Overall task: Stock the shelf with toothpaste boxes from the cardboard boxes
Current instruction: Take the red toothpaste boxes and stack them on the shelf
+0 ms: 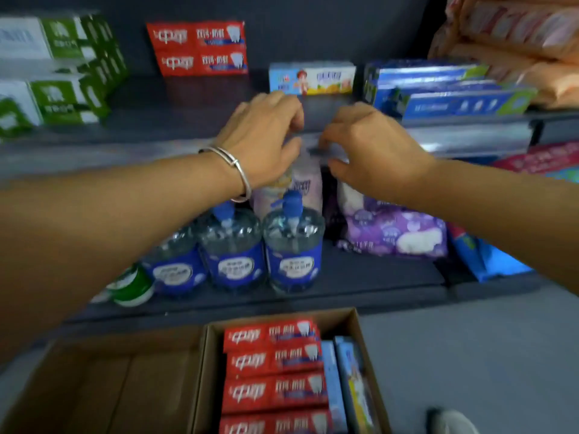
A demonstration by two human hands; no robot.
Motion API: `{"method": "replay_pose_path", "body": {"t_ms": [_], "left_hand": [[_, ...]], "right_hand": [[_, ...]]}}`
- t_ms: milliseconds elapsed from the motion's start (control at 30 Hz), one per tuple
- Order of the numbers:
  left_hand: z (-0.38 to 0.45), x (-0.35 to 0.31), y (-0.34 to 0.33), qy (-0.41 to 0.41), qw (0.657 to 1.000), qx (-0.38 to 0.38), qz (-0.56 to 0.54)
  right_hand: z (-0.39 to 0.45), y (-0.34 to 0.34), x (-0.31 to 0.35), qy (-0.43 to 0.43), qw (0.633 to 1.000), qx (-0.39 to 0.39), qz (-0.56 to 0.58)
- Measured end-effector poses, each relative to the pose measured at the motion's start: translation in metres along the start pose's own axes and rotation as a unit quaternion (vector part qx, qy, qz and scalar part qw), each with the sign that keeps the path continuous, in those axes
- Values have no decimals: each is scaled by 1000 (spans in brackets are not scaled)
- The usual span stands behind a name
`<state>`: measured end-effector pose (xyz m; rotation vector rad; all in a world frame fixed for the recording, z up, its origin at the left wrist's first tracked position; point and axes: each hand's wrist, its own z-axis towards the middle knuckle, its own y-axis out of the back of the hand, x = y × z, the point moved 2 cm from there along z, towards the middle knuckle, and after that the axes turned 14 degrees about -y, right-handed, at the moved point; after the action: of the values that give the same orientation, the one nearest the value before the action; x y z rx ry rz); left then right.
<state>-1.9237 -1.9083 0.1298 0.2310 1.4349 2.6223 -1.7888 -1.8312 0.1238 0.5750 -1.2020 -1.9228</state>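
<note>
Both hands at the dark grey shelf [200, 126] edge — left hand [266, 136], thin silver bangle [235, 170] at the wrist, and right hand [376, 145], fingers curled toward each other; what they pinch is too blurred to tell. Glossy red rectangular toothpaste cartons [272, 368] lie packed flat in the open brown corrugated cardboard box [369, 364] on the grey floor — two more red cartons [199, 48] stacked on the shelf above. Clear plastic pump bottles [266, 249] with blue labels stand on the lower tier.

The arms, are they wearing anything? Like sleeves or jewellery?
No sleeves show: both forearms are bare right up to the picture's edge. The left hand has a thin silver bracelet round its wrist, a smooth metal bangle with a small clasp-like piece on top. The right hand and its wrist wear nothing. I can't see any rings or a watch, though the picture is a bit blurry.
</note>
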Motion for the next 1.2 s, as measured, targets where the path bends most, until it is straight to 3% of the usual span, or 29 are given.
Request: {"method": "replay_pose_path", "body": {"t_ms": [133,233,367,533,667,1200], "left_hand": [[-73,-29,-40,22,996,74,-47],[-130,-43,-81,56,978,185,-80],[-186,-58,-134,67,939,320,-106],[-202,-83,-192,49,913,386,-126],[-196,-93,-221,18,908,394,-140],[-219,-79,-252,37,894,430,-119]], "right_hand": [[-71,-49,23,-6,996,90,9],[-119,-96,35,-27,984,174,1],[-169,-157,32,-76,946,315,-22],[-213,-214,12,-119,904,408,-49],[-218,-236,2,-92,903,416,-56],[-212,-275,23,-70,902,424,43]]}}
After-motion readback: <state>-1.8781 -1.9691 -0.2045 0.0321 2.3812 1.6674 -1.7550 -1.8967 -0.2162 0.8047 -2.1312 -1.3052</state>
